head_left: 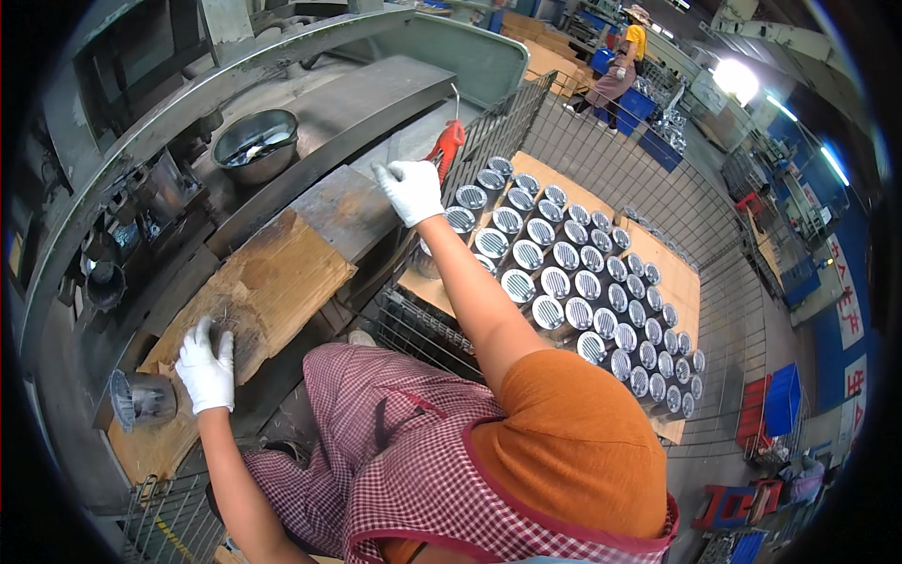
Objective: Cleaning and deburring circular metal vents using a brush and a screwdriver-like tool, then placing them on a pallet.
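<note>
In a white glove, my left hand [206, 368] lies low over a worn wooden board [291, 268], fingers stretched and apart, with nothing in them. Close by its wrist, a short metal cylinder [143, 399] with a ridged end lies on the board's near end. My right hand [413, 192], also gloved, reaches forward to a flat metal plate [343, 211] beyond the board. Its fingers are curled together; whatever they may hold is hidden. Just right of it, a red air gun [448, 148] hangs from a hook.
Right of me, a wire cage [728, 315] holds many upright metal cylinders with slotted round caps [555, 282] on cardboard. A dark metal bowl [256, 162] with shiny pieces stands behind the board. Machine parts [103, 273] line the left. Farther off, another person [620, 70] stands near blue bins.
</note>
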A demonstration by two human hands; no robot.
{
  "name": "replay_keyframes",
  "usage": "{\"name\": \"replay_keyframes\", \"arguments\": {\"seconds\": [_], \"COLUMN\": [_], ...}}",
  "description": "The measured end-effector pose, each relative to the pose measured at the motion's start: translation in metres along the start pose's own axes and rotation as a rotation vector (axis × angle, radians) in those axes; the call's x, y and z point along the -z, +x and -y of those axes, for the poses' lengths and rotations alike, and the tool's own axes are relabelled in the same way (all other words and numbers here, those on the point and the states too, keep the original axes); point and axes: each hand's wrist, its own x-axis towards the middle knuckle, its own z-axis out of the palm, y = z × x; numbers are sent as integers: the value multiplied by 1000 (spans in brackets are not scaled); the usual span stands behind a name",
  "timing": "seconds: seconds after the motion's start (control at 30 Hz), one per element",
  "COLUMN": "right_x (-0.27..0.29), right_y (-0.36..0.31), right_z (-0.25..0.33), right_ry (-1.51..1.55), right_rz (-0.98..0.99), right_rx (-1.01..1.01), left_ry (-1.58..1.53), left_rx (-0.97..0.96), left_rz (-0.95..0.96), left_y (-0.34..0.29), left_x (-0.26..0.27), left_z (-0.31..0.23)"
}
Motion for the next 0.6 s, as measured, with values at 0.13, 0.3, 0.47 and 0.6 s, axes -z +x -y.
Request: {"name": "replay_keyframes", "arguments": {"seconds": [0.13,0.3,0.47,0.6], "right_x": [1,0,2,1], "right_y": [0,0,0,1], "right_z": [0,-1,-3,4], "right_ry": [-8,24,16,6], "right_rz": [17,20,9,11], "right_rx": [-7,-7,-8,9], "left_ry": [22,39,62,-19], "left_rx": [7,10,-4,-19], "left_rz": [-236,-470,-522,149], "left_y": [6,8,10,-3], "left_x": [4,-2,5,-1], "left_z": [3,11,2,12]}}
